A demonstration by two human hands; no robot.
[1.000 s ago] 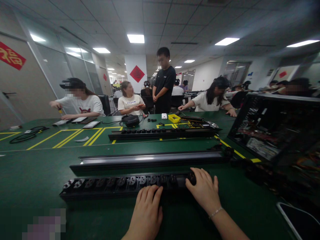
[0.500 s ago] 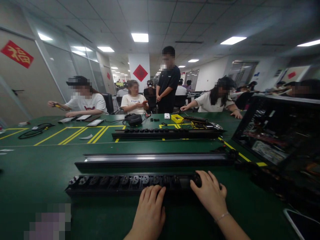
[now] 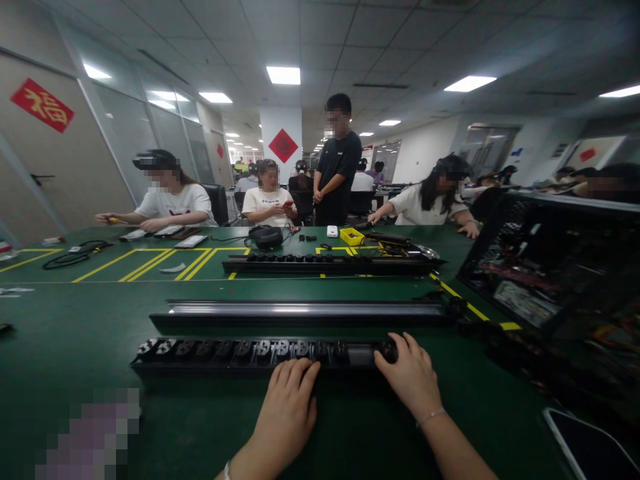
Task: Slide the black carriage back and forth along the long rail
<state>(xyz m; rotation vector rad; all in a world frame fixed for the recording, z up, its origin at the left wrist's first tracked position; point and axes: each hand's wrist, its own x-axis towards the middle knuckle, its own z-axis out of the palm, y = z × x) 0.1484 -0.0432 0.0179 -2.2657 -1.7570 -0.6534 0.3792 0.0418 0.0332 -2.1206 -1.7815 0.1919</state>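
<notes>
A long black power strip [image 3: 210, 368] with a row of round black sockets lies crosswise in front of me. My left hand [image 3: 290, 400] rests at its near edge, with the fingers bent over the rim and the thumb low on the near side. Around the strip's right end, my right hand [image 3: 410, 377] is curled, thumb and fingers about a round black socket [image 3: 387, 349]. Between that socket and the rest of the row is a smooth dark stretch. What lies under my right palm is hidden. Just behind runs an open black channel [image 3: 300, 312] with a shiny inner face.
A second socket strip [image 3: 330, 266] lies farther back on the green table [image 3: 75, 313]. An open computer case [image 3: 530, 260] stands at right, with dark cables below it. A phone [image 3: 593, 443] lies front right. A yellow box [image 3: 352, 237] and several people are across the table.
The view has shifted slightly, so the strip and both my hands appear a little higher and farther left. Their hold on the strip looks much the same.
</notes>
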